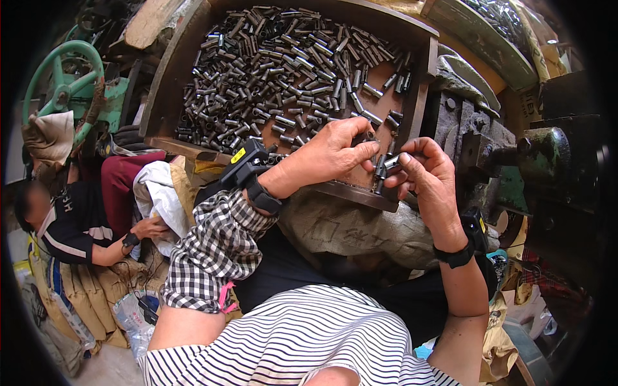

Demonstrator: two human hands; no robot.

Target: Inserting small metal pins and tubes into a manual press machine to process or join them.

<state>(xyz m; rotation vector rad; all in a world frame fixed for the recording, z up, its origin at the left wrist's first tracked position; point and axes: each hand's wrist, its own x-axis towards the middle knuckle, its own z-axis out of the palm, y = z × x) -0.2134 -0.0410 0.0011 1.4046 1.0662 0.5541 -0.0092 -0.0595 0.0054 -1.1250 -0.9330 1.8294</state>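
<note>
A shallow tray (pixel 421 83) with raised walls holds a heap of short dark metal tubes (pixel 277 67). Over its near right corner, my left hand (pixel 331 153) is closed in a pinch, and a small dark metal piece shows at its fingertips. Just beside it, my right hand (pixel 426 172) grips a shiny short metal tube (pixel 391 163) between thumb and fingers. Other tubes lie right under and around the fingertips, so which of them the hands touch is partly hidden. Each wrist wears a black strap with a small device.
A dark, greasy machine (pixel 479 151) stands close on the right, with a thick cylinder. Cloth sacking (pixel 360 231) hangs below the tray's near edge. At far left are a green handwheel (pixel 63 90) and another person (pixel 77 219) seated near sacks. Another bin of metal parts (pixel 489 38) is at upper right.
</note>
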